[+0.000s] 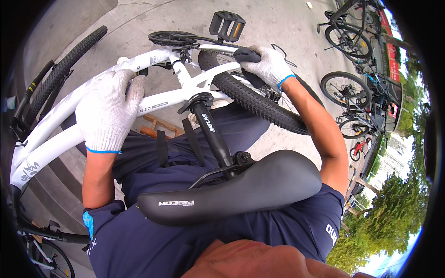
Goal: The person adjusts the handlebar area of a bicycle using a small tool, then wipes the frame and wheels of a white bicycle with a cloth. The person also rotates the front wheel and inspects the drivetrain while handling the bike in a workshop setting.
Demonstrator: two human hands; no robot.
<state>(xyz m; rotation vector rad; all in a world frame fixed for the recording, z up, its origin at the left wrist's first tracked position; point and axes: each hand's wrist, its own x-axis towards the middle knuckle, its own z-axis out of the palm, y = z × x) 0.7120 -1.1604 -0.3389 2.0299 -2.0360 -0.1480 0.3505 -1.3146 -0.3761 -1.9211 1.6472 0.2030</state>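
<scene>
Steady the saddle (241,190) near the torso (167,245). The white frame (183,75) lies just beyond. Left hand (107,106): fingers together over its middle; clamping cannot be told. Right hand (270,67): fingers clamped on the black cloth (247,54) at the frame's rear end. For apparent wiping, press evenly, clear of the tyre (254,105).

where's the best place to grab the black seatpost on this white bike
Probably the bare middle of the black seatpost, coming from its right: it's a straight round tube, exposed between the seat clamp and the saddle, with neither hand in the way.
</scene>
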